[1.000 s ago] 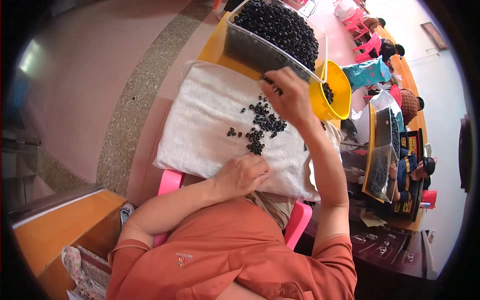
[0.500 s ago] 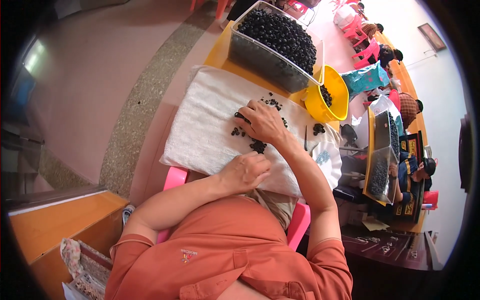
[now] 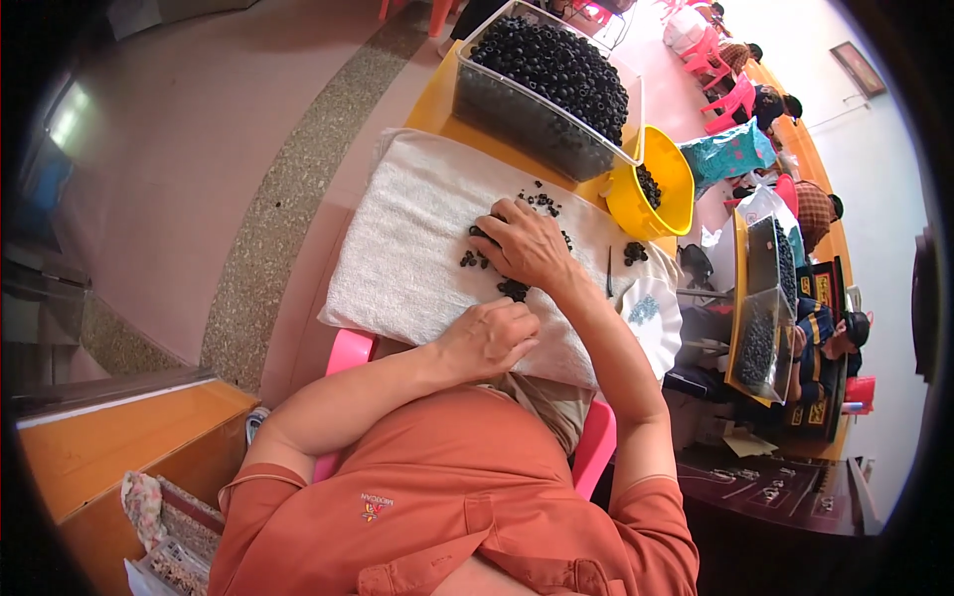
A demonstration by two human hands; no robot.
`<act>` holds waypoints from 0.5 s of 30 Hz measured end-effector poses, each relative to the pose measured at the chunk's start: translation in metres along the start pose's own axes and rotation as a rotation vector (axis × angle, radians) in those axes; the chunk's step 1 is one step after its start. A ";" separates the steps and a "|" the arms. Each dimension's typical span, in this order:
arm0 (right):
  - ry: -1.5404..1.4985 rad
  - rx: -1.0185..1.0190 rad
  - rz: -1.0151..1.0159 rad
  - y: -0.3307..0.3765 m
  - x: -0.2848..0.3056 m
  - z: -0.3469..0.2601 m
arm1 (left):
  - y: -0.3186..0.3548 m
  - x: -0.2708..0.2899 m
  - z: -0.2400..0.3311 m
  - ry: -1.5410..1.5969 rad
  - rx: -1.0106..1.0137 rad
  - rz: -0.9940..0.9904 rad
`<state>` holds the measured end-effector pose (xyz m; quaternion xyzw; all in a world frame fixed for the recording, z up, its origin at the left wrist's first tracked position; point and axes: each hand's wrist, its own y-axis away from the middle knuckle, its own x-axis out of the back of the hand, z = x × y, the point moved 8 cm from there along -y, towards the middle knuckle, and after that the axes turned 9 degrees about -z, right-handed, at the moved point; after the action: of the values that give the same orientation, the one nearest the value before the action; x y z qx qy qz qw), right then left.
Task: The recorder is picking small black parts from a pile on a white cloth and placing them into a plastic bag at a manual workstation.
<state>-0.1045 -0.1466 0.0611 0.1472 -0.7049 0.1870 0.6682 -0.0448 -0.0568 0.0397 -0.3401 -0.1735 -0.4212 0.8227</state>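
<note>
A: Black beads (image 3: 514,289), loose cluster: location relative to each grip?

B: The cluster lies on the white towel (image 3: 397,258), between the two hands. From the left hand (image 3: 489,338) it sits at 12 o'clock, just beside the knuckles. That grip is curled narrow, resting on the towel's near edge; whether it encloses anything I cannot tell. The right hand (image 3: 527,246) lies palm down, fingers spread flat over the beads, holding nothing visible; the cluster is at its 6 o'clock, touching the heel. The right hand is nearer.

A: Edges and open room?

B: Bare towel lies toward 9 o'clock. At 12 o'clock stands the clear bin (image 3: 542,94) of beads; at 2 o'clock the yellow bowl (image 3: 651,194), near the table edge.
</note>
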 end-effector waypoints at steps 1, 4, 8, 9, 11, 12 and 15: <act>0.000 0.000 0.001 0.000 0.001 0.000 | 0.000 0.000 0.000 -0.001 -0.001 0.000; -0.011 0.001 0.002 0.001 0.003 -0.002 | 0.000 0.000 0.001 -0.002 -0.001 0.000; -0.013 -0.014 -0.002 0.005 0.005 -0.002 | -0.001 0.000 0.000 0.002 0.001 -0.006; -0.014 -0.019 0.000 0.006 0.006 -0.002 | -0.001 0.000 0.000 0.008 0.002 -0.012; -0.026 -0.035 -0.004 0.008 0.008 -0.004 | -0.001 -0.001 0.000 0.008 -0.002 -0.007; -0.037 -0.050 -0.008 0.009 0.010 -0.004 | 0.000 -0.001 0.000 0.007 -0.006 -0.001; -0.036 -0.048 0.038 0.013 0.018 -0.006 | 0.000 0.000 0.001 -0.002 -0.005 0.008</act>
<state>-0.1062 -0.1311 0.0787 0.1209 -0.7236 0.1802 0.6552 -0.0449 -0.0566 0.0409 -0.3432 -0.1719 -0.4178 0.8235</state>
